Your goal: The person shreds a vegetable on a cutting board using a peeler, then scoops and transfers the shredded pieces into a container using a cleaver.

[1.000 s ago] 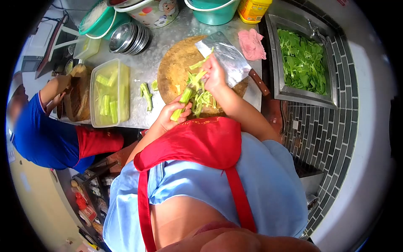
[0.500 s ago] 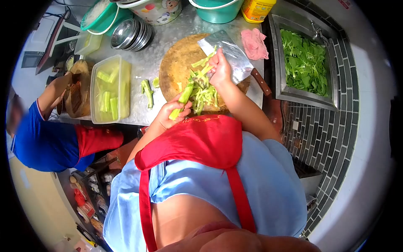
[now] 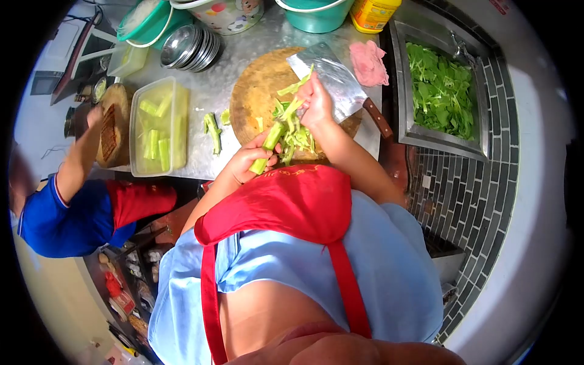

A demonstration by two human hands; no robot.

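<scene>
My left hand (image 3: pixel 250 157) is closed round a pale green vegetable stem (image 3: pixel 267 148), held slanting over the near edge of the round wooden chopping board (image 3: pixel 260 79). Pinched in my right hand (image 3: pixel 316 102) is a strip of green peel (image 3: pixel 298 87), raised above the board near the stem's upper end. A heap of loose peelings (image 3: pixel 300 140) lies on the board below both hands. Beside my right hand a cleaver (image 3: pixel 336 79) rests flat across the board's right side, its brown handle pointing toward the lower right.
A plastic tub (image 3: pixel 180 128) of stem pieces stands left, with a trimmed piece (image 3: pixel 213 131) beside it. Stacked metal bowls (image 3: pixel 190 48), a teal basin (image 3: pixel 316 18) and a pink cloth (image 3: pixel 368 63) lie farther back. Right is a sink (image 3: pixel 480 131) of leafy greens; left, a co-worker (image 3: pixel 76 213).
My right hand has shifted slightly left and down, the peel strip still in it. The stem in my left hand has moved a little right. The co-worker's arm has lifted off their board.
</scene>
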